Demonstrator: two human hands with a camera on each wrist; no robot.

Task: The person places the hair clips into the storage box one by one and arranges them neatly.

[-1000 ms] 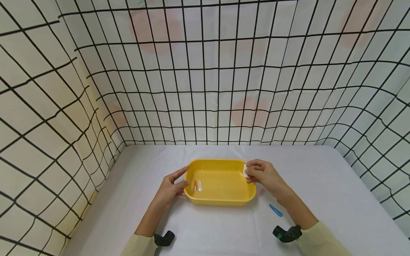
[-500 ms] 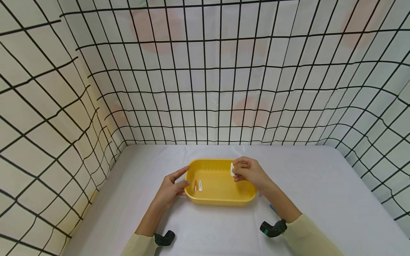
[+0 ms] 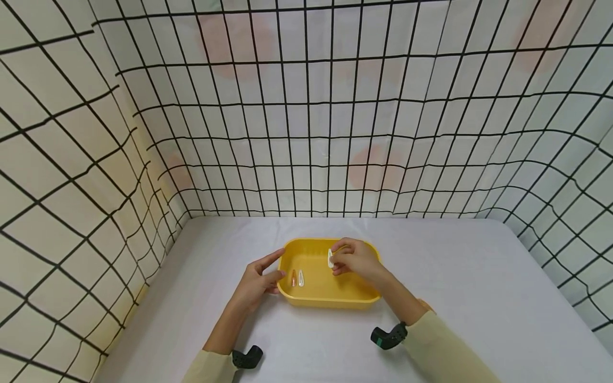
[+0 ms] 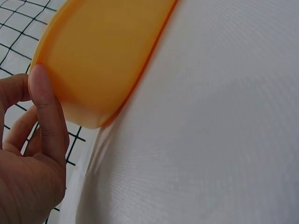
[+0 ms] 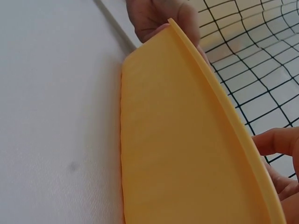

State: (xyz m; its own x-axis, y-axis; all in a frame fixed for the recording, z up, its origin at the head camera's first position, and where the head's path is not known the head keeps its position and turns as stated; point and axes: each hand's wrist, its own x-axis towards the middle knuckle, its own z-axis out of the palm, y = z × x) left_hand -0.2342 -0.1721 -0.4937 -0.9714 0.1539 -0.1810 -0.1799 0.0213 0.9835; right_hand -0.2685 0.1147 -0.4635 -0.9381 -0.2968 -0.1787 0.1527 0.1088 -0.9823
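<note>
The forearms slant inward. The left grip has thumb and forefinger spread apart; the right grip pinches, fingers bent.

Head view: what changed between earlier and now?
The right hand has carried its white clip left, from the right end of the yellow tray to over its middle. The blue clip is hidden, apparently by the right forearm. Nothing was let go. The left hand still holds the tray's left end; the orange clip and second white clip stay inside.
</note>
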